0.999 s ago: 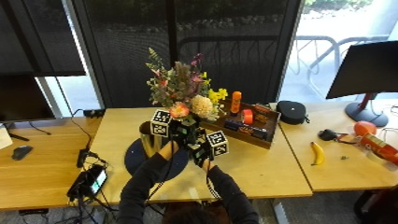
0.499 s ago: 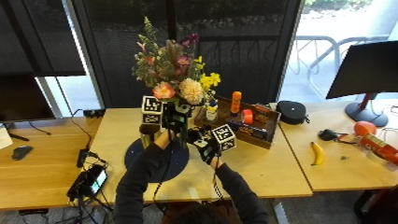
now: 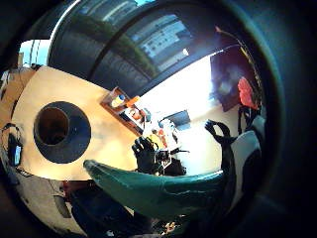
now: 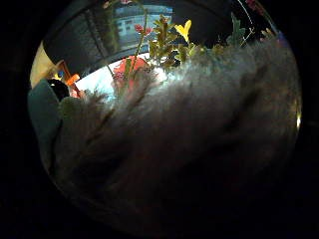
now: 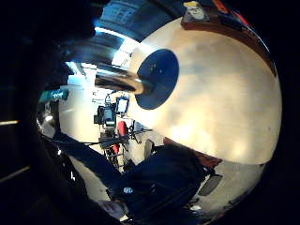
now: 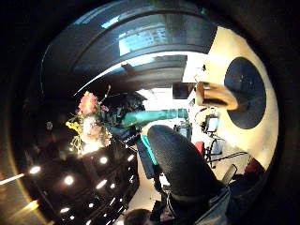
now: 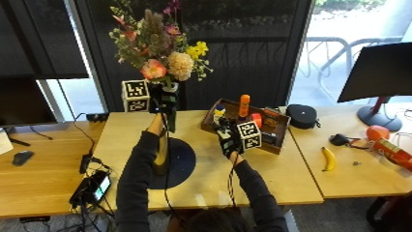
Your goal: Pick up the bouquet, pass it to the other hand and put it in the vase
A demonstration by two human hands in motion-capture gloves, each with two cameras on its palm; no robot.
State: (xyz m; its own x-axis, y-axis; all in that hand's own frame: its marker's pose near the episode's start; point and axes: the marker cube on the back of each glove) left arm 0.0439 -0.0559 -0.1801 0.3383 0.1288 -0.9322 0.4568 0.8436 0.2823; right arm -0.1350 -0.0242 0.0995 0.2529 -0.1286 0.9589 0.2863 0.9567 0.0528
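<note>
From the outside view, the bouquet (image 7: 161, 46) was standing pretty much straight up, blooms on top and its green stems pointing down toward the vase (image 7: 161, 157). The left hand (image 7: 163, 102) was raised well above the tabletop (image 7: 283, 169) with its fingers wrapped round the stems, forearm reaching up and away from the person. The vase sat upright on a dark round mat (image 7: 183, 164), mostly hidden behind that left arm. The right hand (image 7: 228, 140) hung lower, off to the side near the wooden tray (image 7: 270, 145), holding nothing; couldn't really make out how far its fingers were curled. Bare wood lay in front of the mat and between mat and tray.

Left little finger side palm view: looking down, the vase mouth (image 3: 51, 125) showed as a round opening in the middle of the mat (image 3: 74, 144), and the stem wrap (image 3: 158, 191) ran across close to the palm. Another gloved hand (image 3: 146, 153) hovered over the tabletop edge.

Left thumb side palm view: flowers (image 4: 174, 45) and fuzzy plumes filled nearly everything.

Right little finger side palm view: vase (image 5: 117, 78) lay on the mat (image 5: 157, 77), with open tabletop (image 5: 220, 103) beside it.

Right thumb side palm view: the bouquet (image 6: 89, 119) was well apart from the vase (image 6: 218, 96).
</note>
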